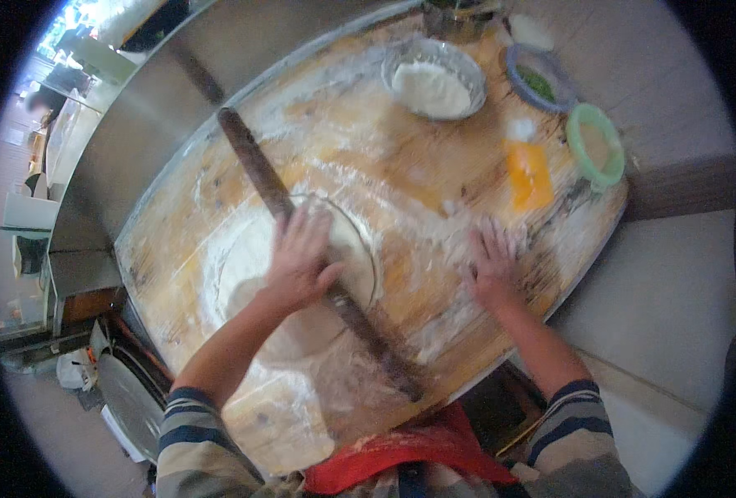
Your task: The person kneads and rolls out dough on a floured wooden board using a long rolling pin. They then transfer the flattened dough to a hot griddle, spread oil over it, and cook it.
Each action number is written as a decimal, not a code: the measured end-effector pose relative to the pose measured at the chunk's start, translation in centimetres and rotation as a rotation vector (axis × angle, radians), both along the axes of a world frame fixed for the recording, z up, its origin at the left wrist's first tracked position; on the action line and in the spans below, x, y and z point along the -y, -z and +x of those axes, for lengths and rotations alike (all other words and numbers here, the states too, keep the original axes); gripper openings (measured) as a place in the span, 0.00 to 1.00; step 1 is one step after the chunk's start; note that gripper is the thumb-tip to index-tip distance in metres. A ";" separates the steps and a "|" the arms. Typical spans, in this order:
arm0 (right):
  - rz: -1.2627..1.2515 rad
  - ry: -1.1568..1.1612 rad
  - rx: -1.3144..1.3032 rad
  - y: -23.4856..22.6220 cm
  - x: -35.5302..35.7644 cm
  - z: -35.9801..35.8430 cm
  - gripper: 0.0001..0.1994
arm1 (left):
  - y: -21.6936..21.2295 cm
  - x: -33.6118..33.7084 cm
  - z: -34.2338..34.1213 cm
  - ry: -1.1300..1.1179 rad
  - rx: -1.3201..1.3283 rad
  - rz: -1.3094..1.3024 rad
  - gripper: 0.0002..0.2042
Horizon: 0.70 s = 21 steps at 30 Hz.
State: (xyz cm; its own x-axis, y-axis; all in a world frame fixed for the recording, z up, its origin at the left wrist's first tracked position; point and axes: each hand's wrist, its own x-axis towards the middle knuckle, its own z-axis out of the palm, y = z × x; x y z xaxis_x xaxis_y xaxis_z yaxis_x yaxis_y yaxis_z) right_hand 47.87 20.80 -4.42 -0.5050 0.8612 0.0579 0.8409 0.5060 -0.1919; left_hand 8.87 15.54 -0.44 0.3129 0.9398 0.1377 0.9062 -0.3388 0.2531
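A long dark wooden rolling pin [256, 170] lies diagonally across a thin round sheet of pale dough [243, 266] on a floured wooden board [385, 166]. My left hand [302, 257] presses flat on the pin over the dough, fingers spread. My right hand [492, 261] rests palm down on the floury board to the right of the dough, fingers apart, holding nothing.
A metal bowl of flour [434, 79] stands at the board's far side. A yellow scraper [530, 174], a green-rimmed dish [596, 145] and a blue-rimmed dish with greens [538, 79] lie at the right end. A steel counter [136, 133] runs along the left.
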 end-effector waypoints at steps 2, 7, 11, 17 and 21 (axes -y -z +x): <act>-0.022 -0.022 0.002 -0.3 -0.3 0.3 0.37 | 0.2 -6.7 6.1 -0.074 0.001 -0.007 0.39; -0.015 0.002 -0.007 0.4 -0.1 0.9 0.37 | 1.6 -6.3 5.7 0.066 0.057 -0.005 0.39; 0.002 0.009 -0.052 -0.7 0.3 0.0 0.36 | -0.4 -0.7 1.0 0.027 0.025 -0.060 0.41; 0.012 -0.011 0.008 0.0 -0.1 0.6 0.38 | 3.2 -11.5 11.0 -0.066 0.008 0.121 0.38; 0.035 -0.023 -0.057 0.5 -0.4 0.6 0.38 | -0.3 -3.0 3.1 -0.121 0.099 -0.036 0.35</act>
State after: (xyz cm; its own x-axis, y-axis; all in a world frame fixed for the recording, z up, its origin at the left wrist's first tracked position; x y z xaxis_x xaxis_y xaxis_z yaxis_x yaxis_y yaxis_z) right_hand 48.46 21.17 -4.92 -0.5193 0.8466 0.1168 0.8173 0.5319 -0.2216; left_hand 11.92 18.57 -0.14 0.1835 0.9747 0.1274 0.9098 -0.2175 0.3534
